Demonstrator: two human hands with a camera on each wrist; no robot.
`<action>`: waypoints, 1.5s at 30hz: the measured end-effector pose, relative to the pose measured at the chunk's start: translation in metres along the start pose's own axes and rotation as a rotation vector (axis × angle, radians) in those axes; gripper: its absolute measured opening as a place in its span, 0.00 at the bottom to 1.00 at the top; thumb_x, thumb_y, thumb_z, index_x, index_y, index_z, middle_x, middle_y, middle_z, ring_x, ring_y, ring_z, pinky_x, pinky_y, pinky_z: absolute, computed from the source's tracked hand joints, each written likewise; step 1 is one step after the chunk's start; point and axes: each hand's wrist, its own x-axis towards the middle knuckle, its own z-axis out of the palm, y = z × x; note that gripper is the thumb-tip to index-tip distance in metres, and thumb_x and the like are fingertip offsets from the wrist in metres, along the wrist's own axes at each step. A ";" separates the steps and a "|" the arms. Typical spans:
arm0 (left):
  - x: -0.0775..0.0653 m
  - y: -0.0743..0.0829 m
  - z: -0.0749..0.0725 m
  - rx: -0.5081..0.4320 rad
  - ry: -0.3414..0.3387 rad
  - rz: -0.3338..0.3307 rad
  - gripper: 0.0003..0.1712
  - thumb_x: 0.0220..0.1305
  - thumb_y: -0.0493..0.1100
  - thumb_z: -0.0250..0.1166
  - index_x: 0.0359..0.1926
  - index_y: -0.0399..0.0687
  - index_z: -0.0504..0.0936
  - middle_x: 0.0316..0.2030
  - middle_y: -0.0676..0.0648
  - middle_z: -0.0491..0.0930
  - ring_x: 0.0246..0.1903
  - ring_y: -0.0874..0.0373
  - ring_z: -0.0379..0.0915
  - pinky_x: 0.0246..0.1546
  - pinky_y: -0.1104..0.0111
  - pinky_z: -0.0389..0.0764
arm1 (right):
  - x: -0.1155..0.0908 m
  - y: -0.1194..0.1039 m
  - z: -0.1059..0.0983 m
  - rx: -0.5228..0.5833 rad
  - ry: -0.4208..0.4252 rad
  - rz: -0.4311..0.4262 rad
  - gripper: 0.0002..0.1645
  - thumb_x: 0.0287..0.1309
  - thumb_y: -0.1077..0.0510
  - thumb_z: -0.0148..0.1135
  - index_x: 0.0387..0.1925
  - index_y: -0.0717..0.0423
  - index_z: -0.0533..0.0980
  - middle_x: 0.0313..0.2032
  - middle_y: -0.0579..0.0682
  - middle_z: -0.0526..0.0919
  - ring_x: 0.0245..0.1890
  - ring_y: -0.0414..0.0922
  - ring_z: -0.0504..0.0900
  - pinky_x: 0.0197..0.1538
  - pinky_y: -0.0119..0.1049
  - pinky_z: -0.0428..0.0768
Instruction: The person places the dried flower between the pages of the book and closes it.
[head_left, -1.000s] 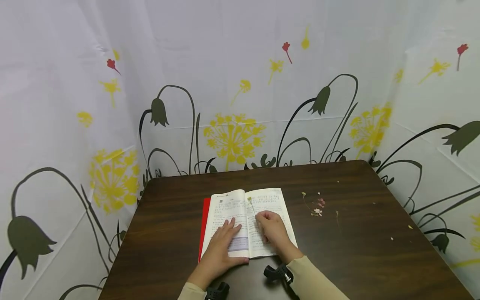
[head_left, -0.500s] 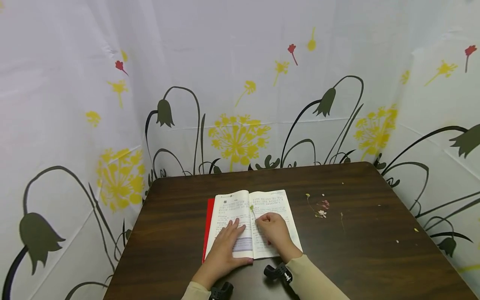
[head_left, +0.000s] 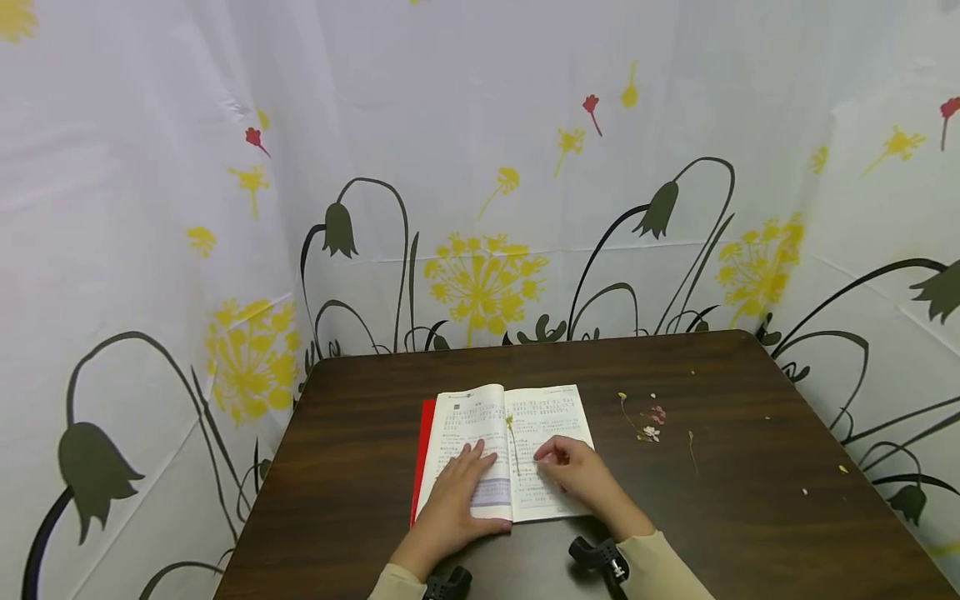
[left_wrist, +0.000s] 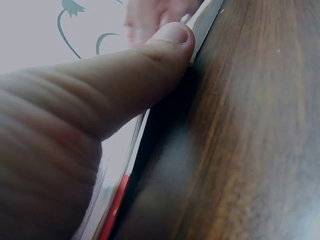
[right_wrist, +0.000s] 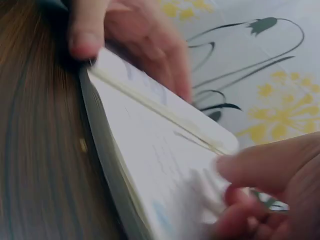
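Observation:
An open book [head_left: 547,412] with printed pages and a red cover edge [head_left: 423,442] lies on the dark wooden table [head_left: 360,433]. My left hand [head_left: 456,492] rests flat on the left page, fingers spread. In the left wrist view its thumb [left_wrist: 165,45] lies across the book's lower edge. A pressed flower with a small yellow head [head_left: 510,422] and thin stem lies along the right page beside the fold. My right hand [head_left: 581,479] hovers over the right page, to the right of that stem, fingers loosely curled with nothing between them.
Right of the book lie a thin-stemmed yellow flower [head_left: 622,397], a pink blossom [head_left: 657,413] and a white blossom [head_left: 651,434]. Another dry stem [head_left: 692,450] lies farther right, with scattered petals [head_left: 843,469]. A flower-patterned curtain [head_left: 480,167] hangs behind the table.
My right hand has let go of the flower's stem and moved right, leaving the flower on the page. My left hand has stayed on the book; the head view has shifted slightly.

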 end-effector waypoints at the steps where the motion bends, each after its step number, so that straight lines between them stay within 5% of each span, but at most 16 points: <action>1: 0.000 0.000 0.000 -0.001 -0.005 -0.009 0.64 0.48 0.69 0.85 0.82 0.56 0.68 0.87 0.45 0.57 0.87 0.38 0.49 0.83 0.35 0.55 | -0.005 0.002 -0.005 -0.066 -0.013 -0.020 0.10 0.62 0.63 0.75 0.45 0.54 0.87 0.26 0.44 0.78 0.23 0.36 0.74 0.28 0.29 0.73; 5: -0.002 0.001 0.003 0.009 -0.006 -0.018 0.64 0.48 0.67 0.86 0.82 0.56 0.68 0.87 0.45 0.56 0.87 0.39 0.49 0.84 0.36 0.55 | -0.023 0.006 -0.030 -0.356 -0.039 -0.088 0.20 0.58 0.59 0.81 0.53 0.47 0.87 0.27 0.42 0.77 0.26 0.35 0.71 0.32 0.30 0.71; 9: -0.003 0.003 0.003 0.027 -0.008 -0.012 0.64 0.49 0.67 0.85 0.83 0.56 0.66 0.88 0.46 0.55 0.87 0.40 0.48 0.84 0.36 0.54 | -0.037 0.015 -0.054 -0.506 -0.046 -0.080 0.31 0.55 0.52 0.84 0.62 0.41 0.86 0.24 0.40 0.73 0.23 0.34 0.67 0.29 0.30 0.67; 21: 0.000 0.009 -0.005 0.031 -0.005 0.007 0.63 0.52 0.68 0.84 0.84 0.58 0.65 0.88 0.47 0.53 0.88 0.42 0.46 0.85 0.36 0.52 | -0.046 0.016 -0.085 -0.429 -0.155 -0.144 0.36 0.59 0.54 0.81 0.69 0.45 0.81 0.28 0.40 0.74 0.26 0.33 0.69 0.32 0.31 0.70; 45: -0.002 0.005 0.001 0.036 -0.004 -0.013 0.65 0.50 0.68 0.85 0.84 0.58 0.66 0.88 0.49 0.53 0.88 0.44 0.45 0.85 0.37 0.52 | -0.045 0.025 -0.087 -0.303 -0.210 -0.120 0.33 0.61 0.64 0.78 0.68 0.51 0.83 0.37 0.48 0.75 0.30 0.36 0.69 0.33 0.29 0.71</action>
